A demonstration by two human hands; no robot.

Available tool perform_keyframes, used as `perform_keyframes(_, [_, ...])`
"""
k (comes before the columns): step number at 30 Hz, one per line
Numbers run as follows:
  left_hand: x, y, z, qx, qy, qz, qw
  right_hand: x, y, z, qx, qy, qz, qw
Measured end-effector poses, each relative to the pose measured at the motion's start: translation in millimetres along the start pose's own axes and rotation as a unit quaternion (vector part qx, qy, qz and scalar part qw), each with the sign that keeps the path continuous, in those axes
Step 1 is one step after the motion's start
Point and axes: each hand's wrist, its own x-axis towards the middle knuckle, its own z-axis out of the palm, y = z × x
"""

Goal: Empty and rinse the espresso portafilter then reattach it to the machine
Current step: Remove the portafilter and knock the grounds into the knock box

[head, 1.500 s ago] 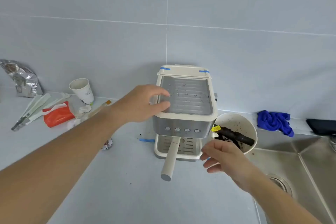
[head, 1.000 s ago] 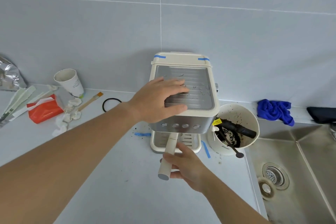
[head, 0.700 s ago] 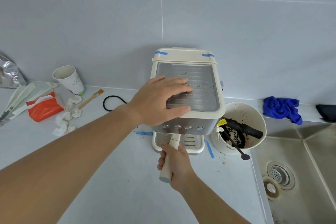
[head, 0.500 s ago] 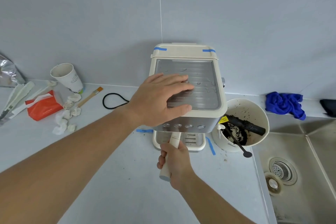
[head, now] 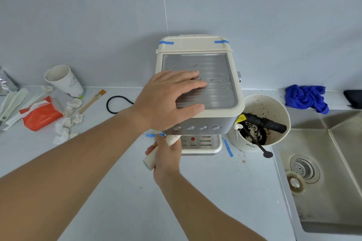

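Left hand [head: 168,100] flat, braces espresso machine [head: 197,84]; right hand [head: 166,154] wraps portafilter handle [head: 149,162], prob. stiff, smooth, head-heavy w/ grounds.

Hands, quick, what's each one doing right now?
Left hand: open, pressing flat on the espresso machine top.
Right hand: closed, gripping the portafilter handle.

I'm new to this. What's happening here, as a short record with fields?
Left hand: rests flat on top of the espresso machine, steadying it
Right hand: grips the portafilter handle, which angles toward the person's left
Portafilter head: hidden under the machine
Bucket: right of the machine, holds coffee grounds and dark tools
Sink: far right, strainer in the drain
Counter's left side: paper cup, brush, red pack
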Motion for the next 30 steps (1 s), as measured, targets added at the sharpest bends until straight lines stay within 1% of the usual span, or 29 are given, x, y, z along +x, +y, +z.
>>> perform_keyframes(2, [-0.3, -0.3, 0.1, 0.0, -0.001, 0.0, 1.0, -0.3, 1.0, 6.9, 0.028, 0.002, -0.001, 1.0])
perform_keyframes(6, [0.4, -1.0, 0.4, 0.001, 0.0, 0.003, 1.0, 5.5, 4.4, 18.5, 0.056, 0.008, -0.03, 0.998])
perform_keyframes(9, [0.1, -1.2, 0.6, 0.004, 0.0, 0.003, 1.0, 9.2, 5.6, 24.1, 0.082, 0.0, -0.039, 0.996])
perform_keyframes(12, [0.6, -0.9, 0.0, 0.001, -0.001, 0.003, 1.0, 9.9, 8.4, 26.7, 0.111, -0.013, -0.03, 0.993])
perform_keyframes(16, [0.5, -1.8, 0.4, 0.001, 0.005, 0.005, 1.0, 6.8, 15.8, 19.1, 0.123, -0.015, 0.017, 0.992])
perform_keyframes(25, [-0.6, -2.5, 0.8, -0.007, -0.001, 0.003, 1.0, -16.8, 38.4, -39.3, 0.067, -0.007, 0.107, 0.992])
perform_keyframes(30, [0.4, -2.3, 0.4, -0.007, -0.004, 0.0, 1.0, -33.6, 39.8, -71.8, -0.01, -0.021, 0.126, 0.992])
